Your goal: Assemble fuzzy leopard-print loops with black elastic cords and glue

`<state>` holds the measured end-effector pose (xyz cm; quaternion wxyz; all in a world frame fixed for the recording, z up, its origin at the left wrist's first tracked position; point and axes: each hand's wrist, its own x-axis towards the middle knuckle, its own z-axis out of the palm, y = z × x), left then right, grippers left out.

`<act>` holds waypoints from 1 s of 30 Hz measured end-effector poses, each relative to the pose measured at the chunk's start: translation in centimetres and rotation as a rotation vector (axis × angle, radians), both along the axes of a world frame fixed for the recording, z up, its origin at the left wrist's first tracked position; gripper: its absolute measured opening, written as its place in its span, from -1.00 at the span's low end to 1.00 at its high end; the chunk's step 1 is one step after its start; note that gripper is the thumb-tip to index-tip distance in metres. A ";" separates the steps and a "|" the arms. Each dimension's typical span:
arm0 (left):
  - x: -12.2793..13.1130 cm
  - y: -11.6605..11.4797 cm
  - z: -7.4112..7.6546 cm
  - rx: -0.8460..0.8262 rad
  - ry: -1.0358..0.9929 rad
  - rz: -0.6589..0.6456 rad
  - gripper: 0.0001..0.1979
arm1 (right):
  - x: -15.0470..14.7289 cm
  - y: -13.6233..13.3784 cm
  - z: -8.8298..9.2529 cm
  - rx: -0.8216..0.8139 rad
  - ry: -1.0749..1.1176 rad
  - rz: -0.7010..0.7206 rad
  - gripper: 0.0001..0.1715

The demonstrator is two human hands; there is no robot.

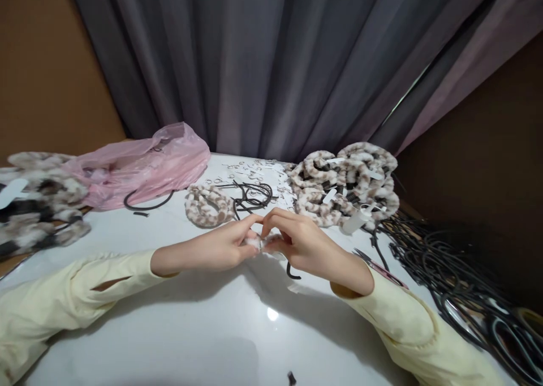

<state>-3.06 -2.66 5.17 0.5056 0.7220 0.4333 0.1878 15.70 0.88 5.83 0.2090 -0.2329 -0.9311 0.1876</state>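
Note:
My left hand point(223, 247) and my right hand point(303, 241) meet above the middle of the white table. Both pinch a small piece of fluffy white-and-brown fabric point(253, 241), mostly covered by the fingers. A short curved black cord point(292, 274) shows below my right hand; whether it joins the fabric I cannot tell. Just behind my left hand lies a fluffy spotted ring point(195, 209). Beyond the hands is a loose bundle of black cord point(254, 196).
Fluffy rings with white tags point(360, 168) are piled at the back right, with more point(59, 191) at far left beside a pink plastic bag point(139, 168). Scissors point(384, 270) and a heap of black cords point(441, 261) lie right. Small clear rings point(254, 174) are scattered at the back.

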 end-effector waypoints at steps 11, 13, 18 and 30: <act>0.0 -0.2 0.4 0.066 0.005 0.004 -0.66 | -0.2 -0.2 -0.4 0.006 -0.019 0.052 -0.80; 0.0 -0.3 0.6 0.023 -0.007 0.007 -0.65 | -0.2 -0.3 -0.4 -0.003 -0.024 0.049 -0.81; -0.1 -0.2 0.9 -0.177 -0.028 0.070 -0.62 | -0.1 -0.1 -0.5 0.007 -0.020 0.034 -0.80; -0.2 0.5 1.6 -0.275 -0.336 0.234 -0.63 | 0.0 -0.1 -1.2 0.771 0.137 -0.052 -0.82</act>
